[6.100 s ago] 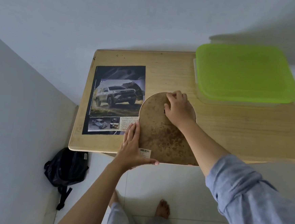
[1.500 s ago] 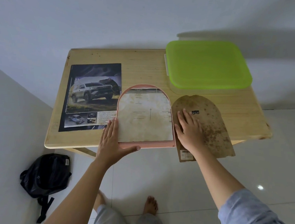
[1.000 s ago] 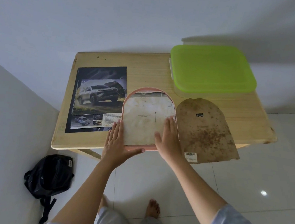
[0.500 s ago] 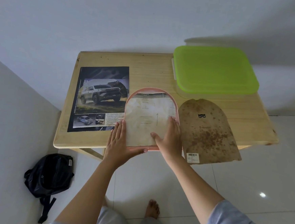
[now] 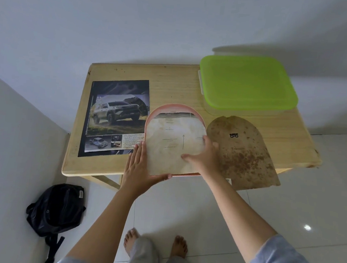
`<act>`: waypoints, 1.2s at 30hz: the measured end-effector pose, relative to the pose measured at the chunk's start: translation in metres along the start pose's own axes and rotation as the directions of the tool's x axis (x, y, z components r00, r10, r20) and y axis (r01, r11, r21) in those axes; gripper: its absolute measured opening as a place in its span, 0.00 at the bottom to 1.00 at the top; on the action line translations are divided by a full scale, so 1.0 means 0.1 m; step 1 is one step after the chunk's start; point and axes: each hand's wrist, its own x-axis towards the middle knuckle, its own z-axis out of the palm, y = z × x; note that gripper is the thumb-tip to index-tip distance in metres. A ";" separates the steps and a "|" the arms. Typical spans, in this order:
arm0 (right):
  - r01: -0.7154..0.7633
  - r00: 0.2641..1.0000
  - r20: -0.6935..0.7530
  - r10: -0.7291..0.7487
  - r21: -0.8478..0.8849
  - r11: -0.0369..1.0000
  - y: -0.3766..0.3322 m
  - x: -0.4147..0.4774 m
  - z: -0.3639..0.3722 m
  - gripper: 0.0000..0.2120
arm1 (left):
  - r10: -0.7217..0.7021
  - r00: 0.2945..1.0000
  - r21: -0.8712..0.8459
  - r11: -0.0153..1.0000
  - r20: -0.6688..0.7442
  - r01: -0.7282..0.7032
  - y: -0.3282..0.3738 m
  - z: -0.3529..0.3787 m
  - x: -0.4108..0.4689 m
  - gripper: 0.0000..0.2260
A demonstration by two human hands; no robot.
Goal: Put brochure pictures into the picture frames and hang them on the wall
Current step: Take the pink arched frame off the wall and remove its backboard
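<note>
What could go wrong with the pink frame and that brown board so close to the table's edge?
1. The brown backing board sticks out past the table edge with nothing holding it, so a bump from the right hand could tip it to the floor.
2. The pink frame also overhangs slightly; if the left hand lets go, it might slide off.
3. The old paper insert looks stained and may tear when pulled out.

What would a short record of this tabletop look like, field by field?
surface: wooden table
left side: car brochure page, lying flat
centre: pink arched picture frame, face down, stained paper insert showing
right of frame: brown arched backing board, overhanging the near edge
far right: green-lidded container
left hand: flat on the frame's lower left corner
right hand: fingers on the insert's right edge
floor: black backpack
</note>
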 end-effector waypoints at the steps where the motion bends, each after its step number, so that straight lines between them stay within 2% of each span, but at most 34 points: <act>1: 0.000 1.000 0.008 0.000 0.001 1.000 0.01 0.02 -0.05 0.41 | 0.002 1.000 0.005 1.000 -0.002 -0.002 0.00 0.00 0.00 0.60; 6: 0.005 1.000 -0.027 -0.006 -0.036 0.999 0.18 0.06 -0.43 0.37 | 0.017 1.000 0.047 0.999 0.007 -0.017 -0.04 0.02 0.01 0.60; 11: -0.082 0.992 -0.103 0.074 -0.081 0.993 0.67 0.07 -0.94 0.38 | 0.028 0.999 0.036 0.999 -0.016 -0.027 -0.04 0.04 -0.01 0.60; 16: -0.138 0.966 -0.240 0.097 -0.163 0.977 1.03 0.15 -1.25 0.32 | 0.024 0.999 0.050 0.998 -0.032 -0.022 -0.04 0.05 -0.02 0.60; 19: -0.113 0.940 -0.339 0.032 -0.222 0.968 0.99 0.17 -1.21 0.26 | 0.026 0.999 0.051 0.998 -0.040 -0.024 -0.05 0.06 -0.01 0.60; 21: 0.009 0.947 -0.305 -0.101 -0.288 0.958 0.84 0.15 -1.02 0.22 | 0.024 0.999 0.060 0.998 -0.045 -0.021 -0.05 0.06 -0.01 0.60; 24: 0.189 0.958 -0.113 -0.265 -0.445 0.875 0.74 0.11 -0.67 0.19 | 0.020 0.999 0.063 0.998 -0.046 -0.017 -0.05 0.06 0.00 0.60; 28: 0.087 0.967 -0.165 -0.193 -0.500 0.861 0.89 0.14 -0.68 0.20 | 0.013 0.999 0.055 0.998 -0.038 -0.011 -0.05 0.05 0.00 0.60; 32: -0.005 0.987 -0.150 -0.065 -0.422 0.906 1.13 0.28 -1.07 0.23 | 0.007 0.999 0.048 0.999 -0.045 -0.005 -0.05 0.06 0.00 0.60; 34: -0.022 0.992 -0.124 -0.038 -0.448 0.894 1.23 0.37 -1.24 0.23 | 0.011 0.999 0.044 0.999 -0.049 -0.009 -0.04 0.06 0.00 0.60; 36: -0.042 0.985 -0.167 -0.032 -0.423 0.905 1.26 0.42 -1.33 0.22 | 0.012 0.998 0.037 0.999 -0.055 -0.010 -0.03 0.05 -0.01 0.60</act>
